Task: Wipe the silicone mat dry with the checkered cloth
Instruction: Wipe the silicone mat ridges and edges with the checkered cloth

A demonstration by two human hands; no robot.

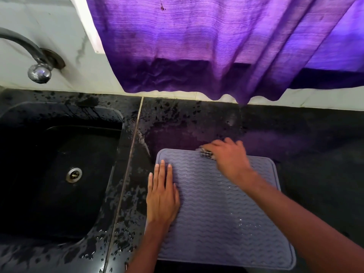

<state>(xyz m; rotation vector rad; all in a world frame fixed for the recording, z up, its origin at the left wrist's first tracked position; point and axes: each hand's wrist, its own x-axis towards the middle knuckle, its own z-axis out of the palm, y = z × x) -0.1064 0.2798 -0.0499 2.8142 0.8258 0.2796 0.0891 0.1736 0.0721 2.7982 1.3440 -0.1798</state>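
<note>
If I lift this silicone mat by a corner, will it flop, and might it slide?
Probably flops: the silicone mat looks thin and lies flush on the counter. It may slide when pushed: the left hand presses flat on it, and the counter alongside is wet. Droplets could make it slippery.

Purple curtain (pixel 197 46) against white wall (pixel 59 14), wet black countertop (pixel 295 125), black sink (pixel 59 174), metal tap (pixel 37 62)
</note>
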